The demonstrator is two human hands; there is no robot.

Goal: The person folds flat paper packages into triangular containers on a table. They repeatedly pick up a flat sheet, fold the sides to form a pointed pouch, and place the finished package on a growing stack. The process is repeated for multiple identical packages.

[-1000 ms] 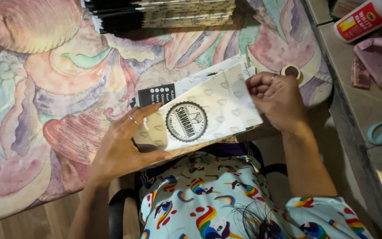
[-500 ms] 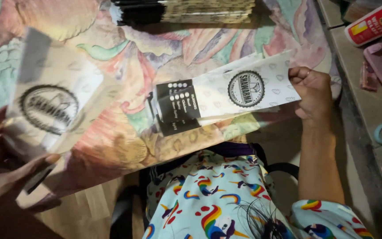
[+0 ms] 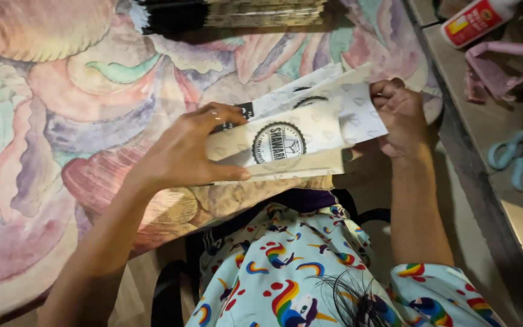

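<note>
Your left hand [image 3: 183, 151] pinches the left end of the top paper bag [image 3: 286, 145], thumb beneath; your right hand [image 3: 402, 115] grips the right end of the stack. Bag lies flat over the bench [image 3: 62, 121] edge, long axis left-right, right end tilted slightly away. Glue bottle [image 3: 476, 21] far right.

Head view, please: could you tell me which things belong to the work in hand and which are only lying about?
In hand:
left hand and right hand on the paper bags
stack of flat bags at the table's far edge

Lying about:
glue bottle
blue scissors
pink holder
</note>
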